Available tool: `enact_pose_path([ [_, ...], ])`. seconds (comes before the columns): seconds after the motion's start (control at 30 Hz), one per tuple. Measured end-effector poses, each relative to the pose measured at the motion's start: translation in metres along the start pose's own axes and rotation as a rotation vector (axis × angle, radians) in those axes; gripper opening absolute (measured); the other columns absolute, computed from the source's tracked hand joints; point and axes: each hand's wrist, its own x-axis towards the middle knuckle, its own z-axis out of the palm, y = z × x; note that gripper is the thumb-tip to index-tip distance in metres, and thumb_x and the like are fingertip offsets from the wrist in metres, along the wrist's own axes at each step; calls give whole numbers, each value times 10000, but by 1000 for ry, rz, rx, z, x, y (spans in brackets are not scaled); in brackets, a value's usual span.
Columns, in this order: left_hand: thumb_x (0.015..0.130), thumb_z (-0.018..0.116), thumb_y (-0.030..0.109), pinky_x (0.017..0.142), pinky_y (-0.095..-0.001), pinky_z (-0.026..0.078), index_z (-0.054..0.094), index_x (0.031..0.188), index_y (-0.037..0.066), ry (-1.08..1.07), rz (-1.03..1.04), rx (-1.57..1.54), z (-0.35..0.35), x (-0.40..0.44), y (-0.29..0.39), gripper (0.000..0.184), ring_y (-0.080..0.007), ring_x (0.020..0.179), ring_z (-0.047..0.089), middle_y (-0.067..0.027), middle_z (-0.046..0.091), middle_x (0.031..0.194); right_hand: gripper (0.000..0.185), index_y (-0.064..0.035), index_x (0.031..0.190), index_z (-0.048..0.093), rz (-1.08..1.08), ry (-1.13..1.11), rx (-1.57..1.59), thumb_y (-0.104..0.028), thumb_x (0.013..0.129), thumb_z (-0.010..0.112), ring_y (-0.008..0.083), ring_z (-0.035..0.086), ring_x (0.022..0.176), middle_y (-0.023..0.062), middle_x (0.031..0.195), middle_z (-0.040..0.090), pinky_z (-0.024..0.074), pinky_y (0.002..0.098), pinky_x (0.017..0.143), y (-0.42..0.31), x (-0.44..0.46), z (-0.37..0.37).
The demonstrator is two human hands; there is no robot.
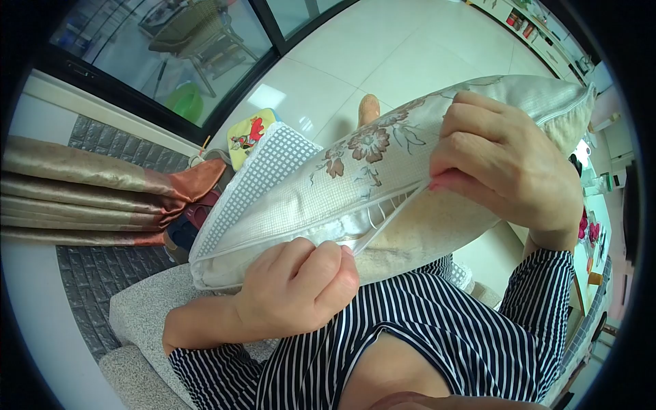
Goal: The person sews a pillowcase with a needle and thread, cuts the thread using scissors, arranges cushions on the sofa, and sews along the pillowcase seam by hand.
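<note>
A pale cushion (294,205) with brown printed flowers lies slanted across my lap. Along its near edge runs a zipper, partly undone, and white filling with a few loose threads shows in the gap. My left hand (301,287) is closed on the zipper edge toward the left, fingers curled over the fabric. Farther right, my right hand (502,160) pinches the cover at the other end of the gap. Whether either hand has the zipper pull is hidden by the fingers.
I sit on a grey sofa (147,301). A dotted cloth (263,171) and a yellow patterned stool (249,137) are beyond the cushion. Tied curtains (82,191) hang left, near a glass door (171,55). A table (598,253) with small items stands right.
</note>
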Motion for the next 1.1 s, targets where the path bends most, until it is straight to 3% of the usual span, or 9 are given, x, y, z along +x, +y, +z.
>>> enact_pose_path([
  [0.17, 755, 716, 69, 494, -208, 409, 637, 836, 69, 9, -23, -123, 4, -6, 3, 113, -110, 634, 533, -17, 591, 848, 262, -20, 767, 586, 8, 3, 20, -109, 610, 776, 233, 532, 673, 76, 735, 511, 447, 339, 541, -1, 0, 1],
  [0.23, 763, 808, 201, 495, -227, 414, 665, 936, 36, -58, 77, -231, 0, -5, 5, 279, -128, 608, 550, -35, 605, 836, 261, -20, 768, 585, 14, 3, 33, -109, 612, 774, 232, 531, 672, 76, 734, 510, 447, 339, 540, 1, -3, 1],
  [0.4, 769, 741, 144, 535, -217, 394, 680, 982, 46, -140, 154, -277, -17, -15, -1, 242, -102, 632, 517, -15, 595, 854, 259, -20, 770, 584, 11, 0, 69, -111, 616, 771, 231, 530, 669, 75, 733, 509, 446, 338, 538, 1, -2, 1],
  [0.57, 728, 768, 81, 550, -263, 427, 682, 1016, 42, -39, -59, -217, -25, -23, -13, 303, -157, 659, 548, -38, 581, 846, 257, -21, 772, 583, -4, 7, 98, -112, 620, 768, 230, 529, 666, 75, 731, 509, 446, 337, 536, 0, -2, 1],
  [0.6, 712, 788, 78, 622, -313, 457, 671, 1052, 46, -75, -370, -238, -31, -11, -14, 361, -217, 740, 571, -56, 589, 885, 256, -21, 773, 582, -7, 9, 101, -112, 620, 767, 230, 529, 666, 74, 731, 508, 446, 336, 535, 0, -2, 1],
  [0.73, 741, 783, 52, 776, -338, 458, 663, 1043, 21, -138, -384, -228, -30, 1, -22, 326, -253, 902, 568, -98, 603, 943, 254, -21, 774, 581, -17, 17, 107, -113, 624, 764, 229, 528, 663, 74, 729, 508, 445, 336, 534, 2, -3, 0],
  [0.93, 782, 757, 79, 818, -346, 470, 665, 1007, 34, -247, -580, -365, -21, 2, -37, 248, -272, 950, 608, -101, 654, 1038, 252, -21, 777, 580, -18, 34, 104, -115, 628, 760, 228, 527, 660, 74, 727, 507, 445, 334, 531, 2, -2, 0],
  [1.03, 791, 739, 50, 814, -360, 487, 653, 1017, 25, -151, -603, -505, -20, 3, -39, 242, -288, 914, 631, -108, 674, 1007, 250, -21, 778, 579, -10, 41, 105, -115, 631, 758, 228, 527, 658, 73, 726, 506, 444, 334, 530, 3, -4, -1],
  [1.1, 809, 722, 34, 802, -352, 499, 647, 1033, 22, -116, -457, -401, -16, 16, -37, 236, -272, 888, 643, -108, 679, 989, 249, -21, 779, 578, -2, 45, 105, -116, 632, 757, 227, 526, 657, 73, 725, 506, 444, 333, 529, 2, -4, 0],
])
